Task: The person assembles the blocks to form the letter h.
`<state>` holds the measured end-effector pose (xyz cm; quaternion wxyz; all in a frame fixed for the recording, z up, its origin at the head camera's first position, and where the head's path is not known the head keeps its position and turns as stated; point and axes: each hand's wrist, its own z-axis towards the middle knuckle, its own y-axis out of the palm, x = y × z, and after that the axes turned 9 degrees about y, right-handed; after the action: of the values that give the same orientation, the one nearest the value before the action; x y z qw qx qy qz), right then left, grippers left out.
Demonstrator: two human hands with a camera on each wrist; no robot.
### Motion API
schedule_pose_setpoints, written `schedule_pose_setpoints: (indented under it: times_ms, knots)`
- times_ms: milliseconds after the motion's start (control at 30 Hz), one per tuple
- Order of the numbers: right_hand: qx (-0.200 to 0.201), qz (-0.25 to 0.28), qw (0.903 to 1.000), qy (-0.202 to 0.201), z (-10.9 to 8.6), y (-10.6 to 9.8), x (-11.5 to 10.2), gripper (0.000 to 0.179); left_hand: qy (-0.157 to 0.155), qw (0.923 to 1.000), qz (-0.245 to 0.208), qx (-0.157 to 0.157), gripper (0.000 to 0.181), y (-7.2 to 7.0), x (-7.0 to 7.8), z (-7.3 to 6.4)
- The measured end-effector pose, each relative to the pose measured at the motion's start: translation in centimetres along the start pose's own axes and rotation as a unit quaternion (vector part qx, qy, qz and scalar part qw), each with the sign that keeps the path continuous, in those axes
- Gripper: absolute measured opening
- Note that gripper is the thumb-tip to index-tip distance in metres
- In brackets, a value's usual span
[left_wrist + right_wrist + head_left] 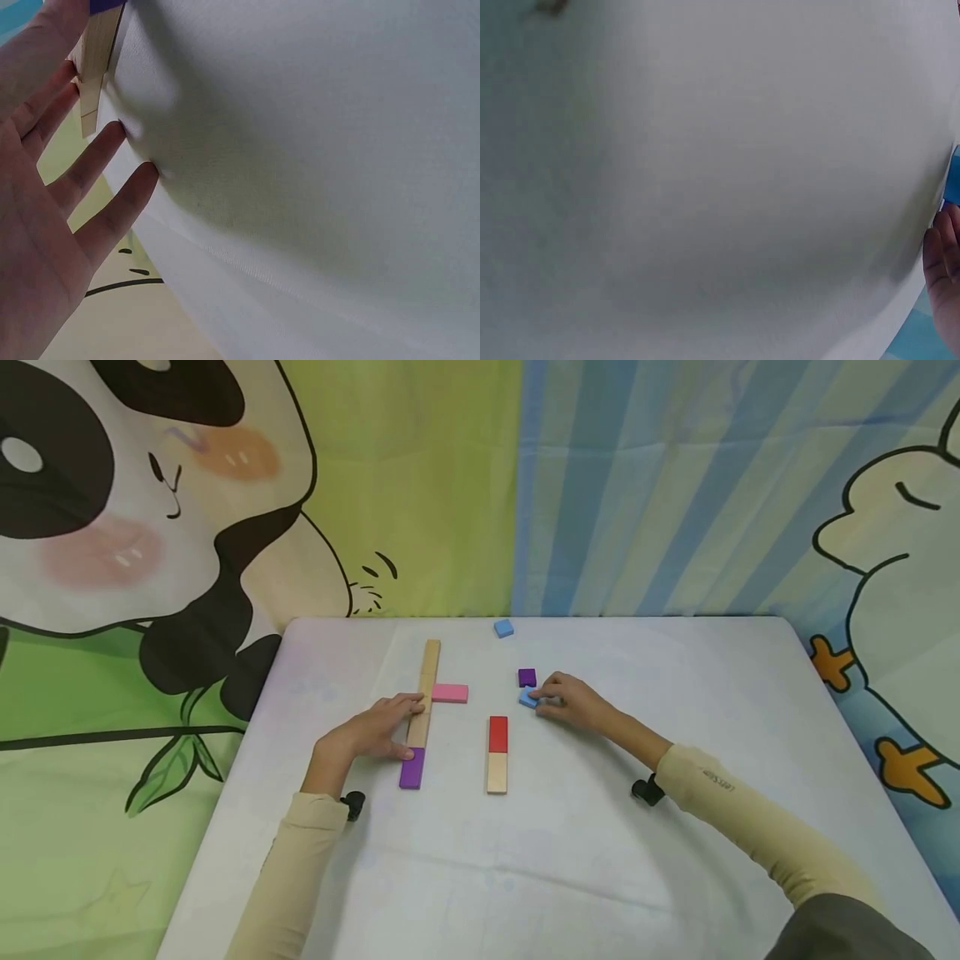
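Observation:
My left hand (375, 727) rests against a row of plain wooden blocks (427, 677) with a purple block (411, 770) at its near end. Its fingertips touch the wood, while the thumb lies at the purple block's edge. The left wrist view shows the fingers of this hand (67, 172) mostly straight. A pink block (450, 693) juts out from the row's right side. With my right hand (573, 702) I pinch a small blue block (527, 697) on the table, just below a small purple block (527, 677).
Between the hands lies a red block (498, 734) end to end with a plain wooden block (497, 773). Another small blue block (503, 628) sits near the far edge of the white-covered table (570, 860). A printed cartoon curtain (420, 485) hangs behind.

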<state>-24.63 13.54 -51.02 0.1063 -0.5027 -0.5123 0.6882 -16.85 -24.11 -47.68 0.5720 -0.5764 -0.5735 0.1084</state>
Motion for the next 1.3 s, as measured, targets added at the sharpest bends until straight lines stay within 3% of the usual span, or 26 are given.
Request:
schedule_pose_setpoints:
  times_ms: [167, 333, 500, 700, 933, 1300]
  knots:
    - [0.029, 0.017, 0.9994, 0.0, 0.3, 0.7, -0.2, 0.027, -0.001, 1.0, -0.003, 0.0, 0.086, 0.0, -0.1, 0.0]
    - [0.054, -0.029, 0.9981, -0.008, 0.9, 1.1, -0.9, 0.02, -0.001, 1.0, 0.003, -0.002, 0.085, 0.0, 0.0, 0.0]
    - [0.056, -0.063, 0.9962, -0.023, 1.2, 0.7, -1.8, 0.018, -0.002, 0.9999, 0.013, -0.003, 0.083, 0.0, 0.0, 0.1]
    - [0.039, -0.048, 0.9957, -0.069, 2.7, 0.7, -3.2, 0.024, 0.001, 0.9999, 0.011, -0.005, 0.084, 0.0, 0.0, 0.2]
    - [-0.027, -0.011, 0.9995, -0.015, 5.2, 2.0, -5.4, 0.039, -0.004, 0.9999, 0.009, -0.003, 0.082, 0.2, 0.1, 0.2]
    - [-0.04, 0.01, 0.999, 0.014, 6.8, 3.3, -6.3, 0.038, 0.003, 0.9999, 0.013, -0.001, 0.082, -0.1, 0.3, 0.0]
